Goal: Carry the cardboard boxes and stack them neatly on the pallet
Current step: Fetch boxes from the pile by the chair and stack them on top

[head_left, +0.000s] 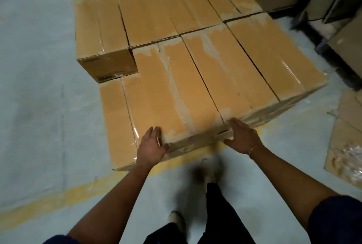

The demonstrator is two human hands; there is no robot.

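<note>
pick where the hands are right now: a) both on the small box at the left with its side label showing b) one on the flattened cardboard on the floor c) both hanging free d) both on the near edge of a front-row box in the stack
d: the left hand and the right hand both rest on the near edge of the front-row box, with fingers laid on its taped top.

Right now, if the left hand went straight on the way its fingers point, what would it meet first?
The left hand rests on the tan taped cardboard box; going on, it would probably slide along its top. Depth is unclear.
</note>
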